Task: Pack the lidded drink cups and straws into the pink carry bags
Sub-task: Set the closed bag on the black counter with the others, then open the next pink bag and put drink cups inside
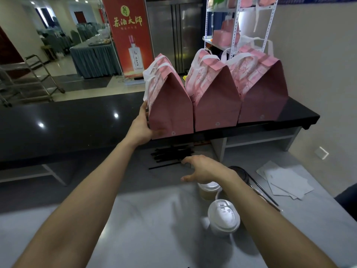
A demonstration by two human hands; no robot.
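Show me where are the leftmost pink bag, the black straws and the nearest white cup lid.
leftmost pink bag (171, 105): head view, its plain end panel.
black straws (170, 152): head view, middle of the pile.
nearest white cup lid (224, 213): head view, lid top.

Glossy black counter (77, 122), matt bags (171, 111)

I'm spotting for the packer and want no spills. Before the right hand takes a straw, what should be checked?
1. Left hand steadies the leftmost pink bag: ok, it is against the bag's side.
2. Right hand empty: ok, fingers spread, holding nothing.
3. Black straws reachable: ok, piled just ahead of its fingertips.
4. Near cup lidded: ok, white lid on.
5. Far cup clear of the right forearm: not ok, it sits right under it.
6. Bag top open: cannot tell.
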